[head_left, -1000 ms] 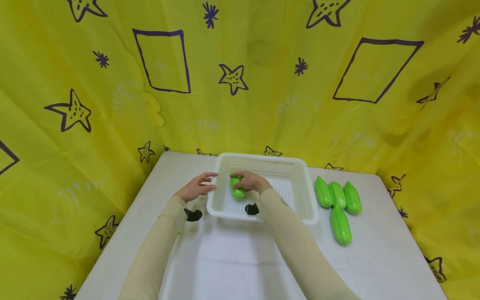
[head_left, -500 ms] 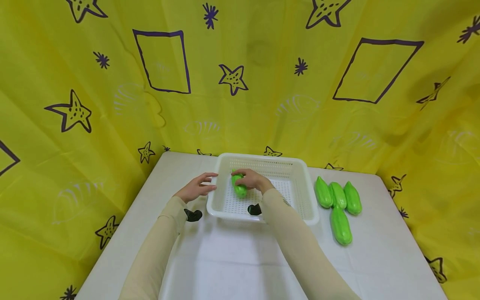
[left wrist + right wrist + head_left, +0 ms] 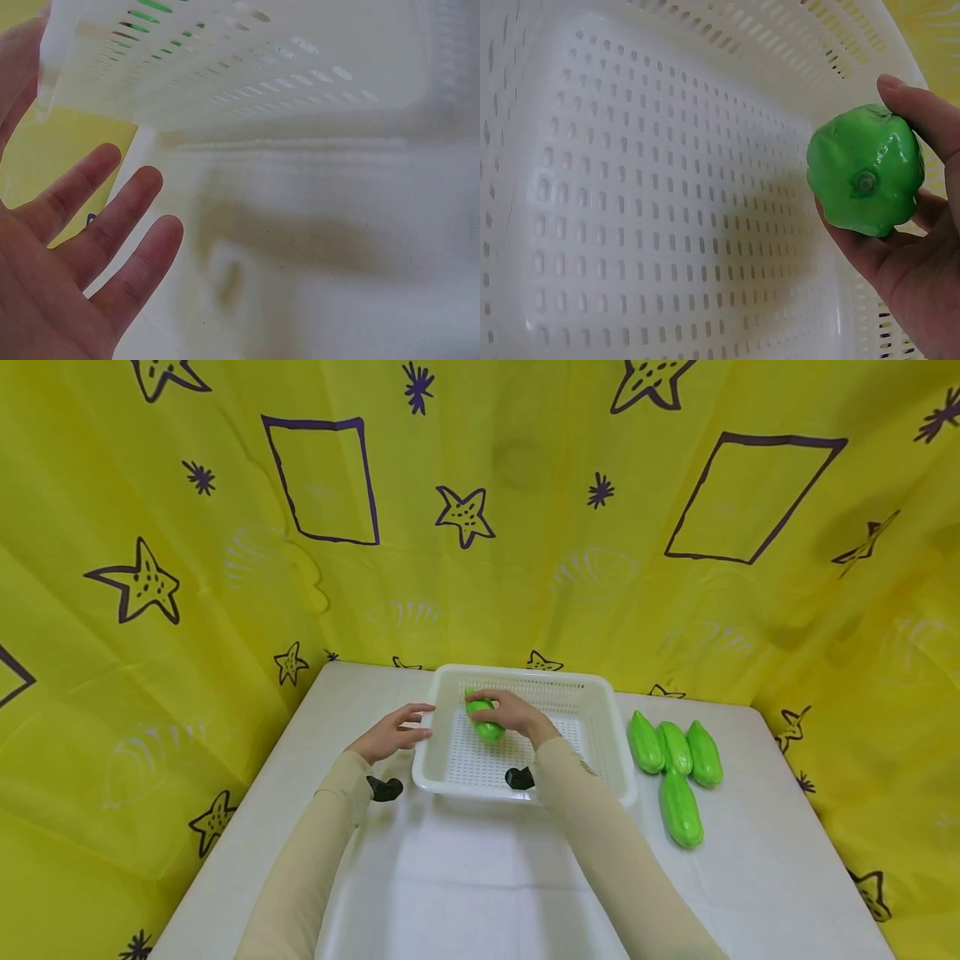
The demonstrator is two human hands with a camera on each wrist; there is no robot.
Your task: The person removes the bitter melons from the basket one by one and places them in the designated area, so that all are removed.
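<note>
My right hand (image 3: 512, 711) holds a shiny green, ribbed, gourd-shaped vegetable (image 3: 489, 732) inside the white plastic basket (image 3: 628, 760). In the right wrist view, thumb and fingers curl round the vegetable (image 3: 864, 174), whose lobed end with a small round nub faces the camera above the slotted floor. At the basket's left side is my left hand (image 3: 387, 734), its fingertips right at the rim. The left wrist view shows three of that hand's fingers (image 3: 124, 225) spread and nearly straight below the basket wall (image 3: 300, 82).
Several more green vegetables (image 3: 681, 810) of the same kind lie on the white-covered table (image 3: 480, 885) to the right of the basket. A yellow patterned curtain (image 3: 525, 593) hangs behind and along both sides. Dark wrist-worn pieces (image 3: 385, 789) show at both sleeves.
My right hand has shifted a little right and away from me, carrying and tilting the green gourd-shaped vegetable. The left hand stays at the rim.
</note>
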